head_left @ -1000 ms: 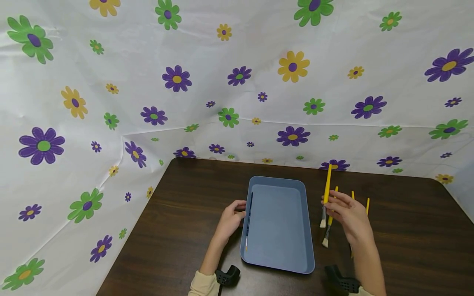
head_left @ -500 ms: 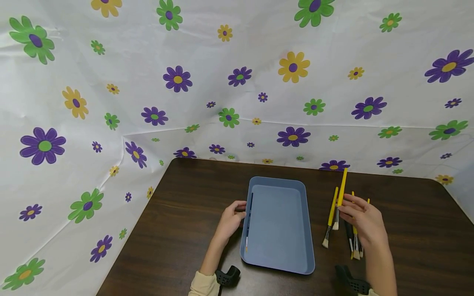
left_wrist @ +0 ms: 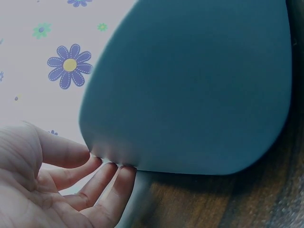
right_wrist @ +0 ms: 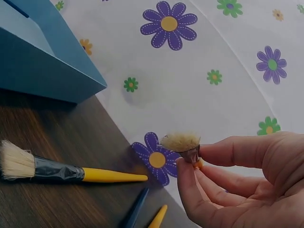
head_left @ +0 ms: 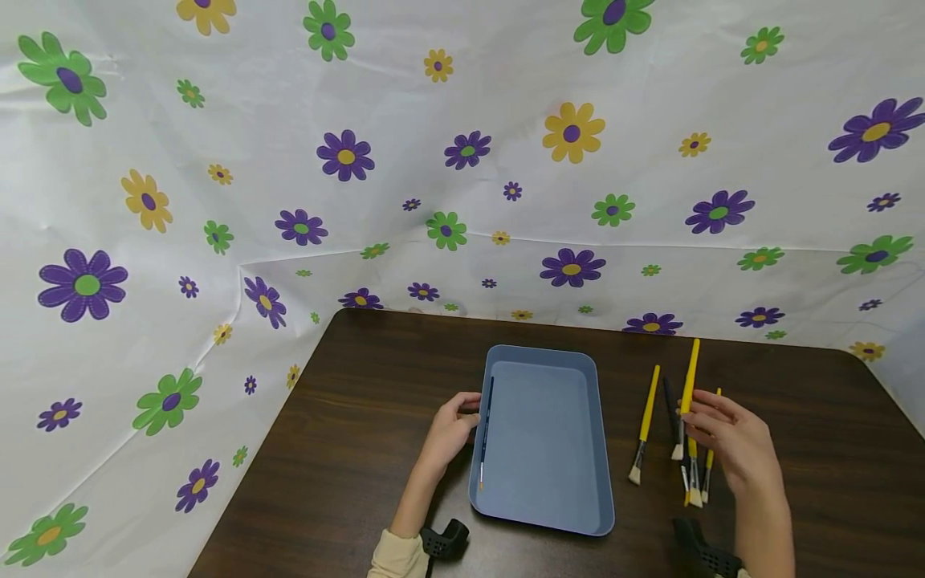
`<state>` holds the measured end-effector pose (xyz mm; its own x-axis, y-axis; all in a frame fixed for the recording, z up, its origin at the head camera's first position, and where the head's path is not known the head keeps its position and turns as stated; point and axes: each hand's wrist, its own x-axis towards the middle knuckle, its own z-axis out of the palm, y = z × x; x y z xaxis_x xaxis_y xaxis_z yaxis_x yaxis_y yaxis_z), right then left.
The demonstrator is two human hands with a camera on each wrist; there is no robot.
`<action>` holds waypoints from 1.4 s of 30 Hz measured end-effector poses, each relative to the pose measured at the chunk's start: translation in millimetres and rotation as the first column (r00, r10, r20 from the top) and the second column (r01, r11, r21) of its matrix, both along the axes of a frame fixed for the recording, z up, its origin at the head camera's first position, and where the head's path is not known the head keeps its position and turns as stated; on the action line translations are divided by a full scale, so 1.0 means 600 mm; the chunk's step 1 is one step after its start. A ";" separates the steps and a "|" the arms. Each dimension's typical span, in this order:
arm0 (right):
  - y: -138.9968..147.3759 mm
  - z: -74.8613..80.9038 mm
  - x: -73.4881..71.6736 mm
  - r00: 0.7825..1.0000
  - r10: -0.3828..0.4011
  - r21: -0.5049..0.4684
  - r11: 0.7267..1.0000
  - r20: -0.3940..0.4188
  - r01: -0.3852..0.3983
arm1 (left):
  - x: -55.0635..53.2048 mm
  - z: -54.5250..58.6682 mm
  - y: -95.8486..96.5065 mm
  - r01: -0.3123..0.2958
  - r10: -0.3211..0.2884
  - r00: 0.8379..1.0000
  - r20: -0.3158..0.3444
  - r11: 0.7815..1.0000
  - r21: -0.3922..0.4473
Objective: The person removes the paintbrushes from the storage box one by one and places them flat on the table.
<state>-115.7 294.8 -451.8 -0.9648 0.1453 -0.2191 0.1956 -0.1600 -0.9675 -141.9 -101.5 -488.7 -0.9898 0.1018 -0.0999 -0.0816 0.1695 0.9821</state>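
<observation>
My right hand (head_left: 737,441) pinches a yellow-handled paintbrush (head_left: 690,376) between thumb and fingers. Its handle points up and away, and in the right wrist view its pale bristles (right_wrist: 181,141) face the camera. Beneath and beside this hand lie several other brushes, partly hidden, including a dark-handled paintbrush (head_left: 669,397). A separate yellow paintbrush (head_left: 648,409) lies to their left. The fingertips of my left hand (head_left: 450,433) touch the left wall of a blue-grey tray (head_left: 605,449). Inside the tray, along that wall, lies a thin dark paintbrush (head_left: 486,433).
Tray and brushes sit on a dark brown wooden table (head_left: 368,401). A white flower-patterned sheet (head_left: 433,104) hangs behind the table and along its left side. Each wrist carries a black camera mount (head_left: 445,539).
My right hand has moved right with the pinched paintbrush, past the separate yellow paintbrush, to above the group of brushes. The left hand and the tray have stayed in place.
</observation>
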 end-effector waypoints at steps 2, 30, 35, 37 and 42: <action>0.003 -0.001 0.001 1.000 0.007 -0.006 1.000 0.000 -0.007 | 0.000 0.000 0.000 -0.002 0.002 1.000 0.000 1.000 -0.002; 0.058 -0.013 0.011 0.988 0.002 0.366 0.929 0.156 -0.059 | -0.001 -0.003 -0.002 0.003 -0.003 1.000 0.000 1.000 0.006; 0.063 -0.015 0.011 0.979 -0.006 0.420 0.904 0.203 -0.082 | 0.000 -0.003 -0.001 0.001 -0.002 1.000 0.008 1.000 0.007; 0.066 -0.017 0.011 0.977 -0.002 0.427 0.900 0.215 -0.092 | 0.001 -0.002 -0.001 0.002 -0.002 1.000 0.013 1.000 0.009; 0.074 -0.026 0.013 0.970 -0.028 0.479 0.873 0.242 -0.095 | 0.004 0.002 -0.001 0.005 -0.005 1.000 0.019 1.000 0.018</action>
<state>-107.8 339.3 -467.5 -0.9004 0.2602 -0.3487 0.4219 0.3268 -0.8457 -139.6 -101.9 -487.6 -0.9872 0.1084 -0.1166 -0.0995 0.1522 0.9833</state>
